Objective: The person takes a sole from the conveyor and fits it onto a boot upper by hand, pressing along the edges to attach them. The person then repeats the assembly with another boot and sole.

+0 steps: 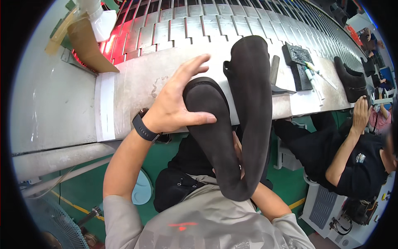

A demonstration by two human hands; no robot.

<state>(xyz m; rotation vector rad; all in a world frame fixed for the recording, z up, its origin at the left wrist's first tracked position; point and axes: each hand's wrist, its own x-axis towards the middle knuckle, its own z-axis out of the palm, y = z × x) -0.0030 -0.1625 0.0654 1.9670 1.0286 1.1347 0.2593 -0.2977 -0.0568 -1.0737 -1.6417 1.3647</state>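
A dark suede-like boot [257,95] is folded into a narrow U in front of my chest, its toe and its shaft opening both at the table side. My left hand [178,99] is at the toe end, with its fingers spread beyond the edge and the thumb lying across the dark surface. Behind the fold, mostly hidden, my right hand [237,147] grips the boot from the inner side; only parts of its fingers show. A tool with a wooden handle [274,69] and a dark metal head lies right of the shaft.
Metal conveyor slats [195,27] run beyond the pale table [137,83]. To the right lie a black block [298,62] and several pens [317,81]. Another dark boot [352,81] is near a co-worker's hand [362,114]. A fan [54,224] stands lower left.
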